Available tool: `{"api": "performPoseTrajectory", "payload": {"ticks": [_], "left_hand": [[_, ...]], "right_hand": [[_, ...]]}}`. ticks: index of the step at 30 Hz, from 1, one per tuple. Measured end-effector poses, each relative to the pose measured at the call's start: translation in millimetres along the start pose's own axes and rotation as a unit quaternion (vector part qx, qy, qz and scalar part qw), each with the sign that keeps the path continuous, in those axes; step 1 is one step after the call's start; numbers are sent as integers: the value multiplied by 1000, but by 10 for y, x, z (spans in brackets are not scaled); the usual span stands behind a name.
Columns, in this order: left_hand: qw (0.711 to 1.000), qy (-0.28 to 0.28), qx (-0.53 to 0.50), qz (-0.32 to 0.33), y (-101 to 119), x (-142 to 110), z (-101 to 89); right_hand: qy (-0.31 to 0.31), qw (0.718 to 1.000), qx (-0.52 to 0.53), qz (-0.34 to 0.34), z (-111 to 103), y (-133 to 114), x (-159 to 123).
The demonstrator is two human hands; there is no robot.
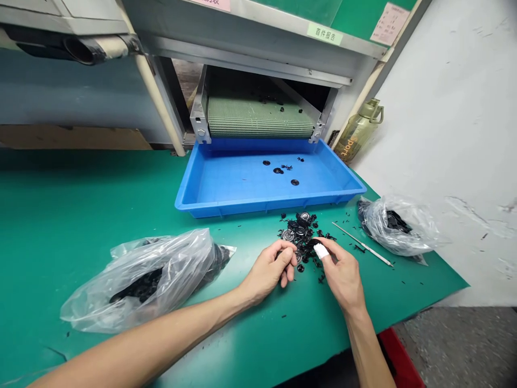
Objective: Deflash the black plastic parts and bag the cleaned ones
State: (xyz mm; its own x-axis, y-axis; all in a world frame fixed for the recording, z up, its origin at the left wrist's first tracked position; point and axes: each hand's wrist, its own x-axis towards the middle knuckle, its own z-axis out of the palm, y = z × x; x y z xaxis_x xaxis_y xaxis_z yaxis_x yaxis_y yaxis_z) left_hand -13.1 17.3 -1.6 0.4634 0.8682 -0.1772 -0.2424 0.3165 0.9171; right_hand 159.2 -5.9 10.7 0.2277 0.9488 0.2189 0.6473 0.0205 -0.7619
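Observation:
A small heap of black plastic parts (301, 231) lies on the green table (81, 215), just in front of the blue tray. My left hand (269, 269) rests at the heap's near left edge with its fingers curled and pinched on a small black part. My right hand (341, 272) is at the heap's near right edge; its index finger wears a white wrap (321, 250) and its fingers are drawn together over the parts. What they hold is too small to name.
A blue tray (226, 202) with a few black parts sits under a green conveyor belt (258, 118). A clear bag of black parts (149, 275) lies left, another bag (398, 226) right. A thin white stick (363, 245) and a bottle (359, 129) are at right.

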Motion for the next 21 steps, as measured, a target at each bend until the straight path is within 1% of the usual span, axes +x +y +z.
{"api": "performPoseTrajectory", "payload": {"ticks": [3,5,7,10,12,14,16,19,21], "left_hand": [[999,-12,32,-2,-20,1,-14],[999,-22,48,-4,-22,-2,-18],[997,-33,68,-3,-14,-9,-18],[995,-39,89,0,5,-17,-17],[995,-40,91,3,10,-19,-17],[995,-41,89,6,4,-16,-17],[996,-43,77,9,-9,-13,-16],[996,-58,65,9,-21,-20,-16],[995,-73,68,12,-19,-31,-18]], "right_hand": [[7,994,84,64,1,79,-38],[14,988,127,92,9,102,-45],[28,985,141,99,4,108,-48],[55,987,119,98,-29,107,-55],[51,982,144,109,-58,99,-69],[22,970,206,127,-73,74,-98],[-20,958,252,135,-60,26,-148],[-89,964,224,115,17,-75,-262],[-110,974,178,88,77,-132,-349]]}}
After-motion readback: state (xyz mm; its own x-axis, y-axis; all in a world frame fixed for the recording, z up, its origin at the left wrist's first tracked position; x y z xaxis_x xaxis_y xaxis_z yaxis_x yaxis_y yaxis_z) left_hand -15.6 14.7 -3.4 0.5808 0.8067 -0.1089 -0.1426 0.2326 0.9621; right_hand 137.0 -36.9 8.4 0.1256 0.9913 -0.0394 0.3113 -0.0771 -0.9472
